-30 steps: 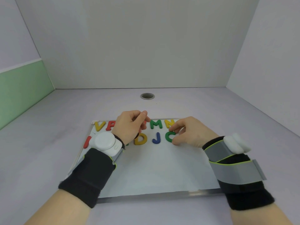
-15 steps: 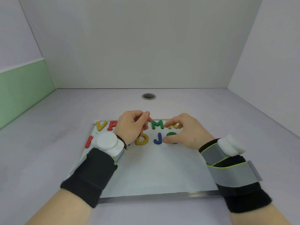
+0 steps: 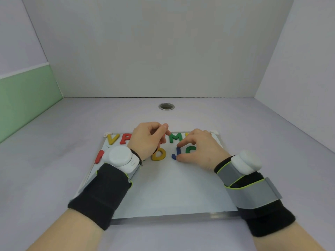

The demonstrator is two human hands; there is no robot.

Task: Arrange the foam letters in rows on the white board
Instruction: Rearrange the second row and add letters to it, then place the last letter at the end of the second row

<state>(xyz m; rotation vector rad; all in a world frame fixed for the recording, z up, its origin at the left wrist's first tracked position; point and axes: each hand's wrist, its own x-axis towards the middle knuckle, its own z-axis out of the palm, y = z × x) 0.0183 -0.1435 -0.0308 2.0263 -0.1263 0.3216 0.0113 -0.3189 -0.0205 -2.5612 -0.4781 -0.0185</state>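
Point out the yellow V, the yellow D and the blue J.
yellow V [image 3: 112, 139]: head view, on its right stroke.
yellow D [image 3: 159, 154]: head view, on its curved side.
blue J [image 3: 176, 153]: head view, on its stem.

There is a single view, from a wide-angle camera worn on the person's head. It looks forward and down across the pale lilac surface [image 3: 54, 160], so both forearms enter from the bottom edge and reach away from the lens. The left hand [image 3: 146, 140] and right hand [image 3: 197, 151] sit near the middle of the frame, close to the camera, over the far part of the flat white rectangular board [image 3: 172, 192], whose near edge lies just ahead of the wrists. Beyond the hands the view takes in a round metal-rimmed hole [image 3: 166, 106] in the surface, then the grey back wall [image 3: 163, 51]. Straight lines bow towards the frame's edges.
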